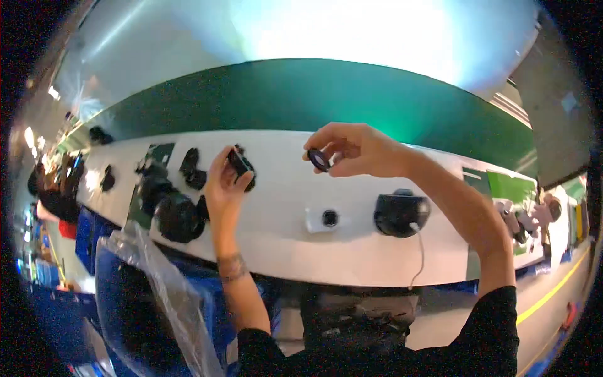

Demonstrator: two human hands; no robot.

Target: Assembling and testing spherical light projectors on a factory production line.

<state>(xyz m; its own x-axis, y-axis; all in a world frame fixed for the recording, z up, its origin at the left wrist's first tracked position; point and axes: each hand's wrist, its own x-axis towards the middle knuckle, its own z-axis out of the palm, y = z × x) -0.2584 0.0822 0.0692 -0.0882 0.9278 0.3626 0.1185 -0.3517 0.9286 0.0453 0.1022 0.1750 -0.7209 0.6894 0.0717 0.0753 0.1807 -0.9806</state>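
My left hand (224, 188), raised over the white table, is closed on a small black block-shaped part (240, 164) between thumb and fingers. Across from it, my right hand (361, 152) pinches a black ring (318, 160) by its edge, tilted, with light showing through its middle. The ring and the black part are well apart. Below the right hand, a small white tray or box (314, 221) bears a round black piece (330, 218). To its right stands a rounded black device (401, 213) with a white cable (421, 257). Fine detail of the held parts is blurred.
Black parts (191, 168) and a large dark rounded object (179, 217) crowd the table's left side. A green panel (301, 94) runs along the back. Clear plastic sheeting (154, 283) covers a bin at lower left. Other people work at both far ends.
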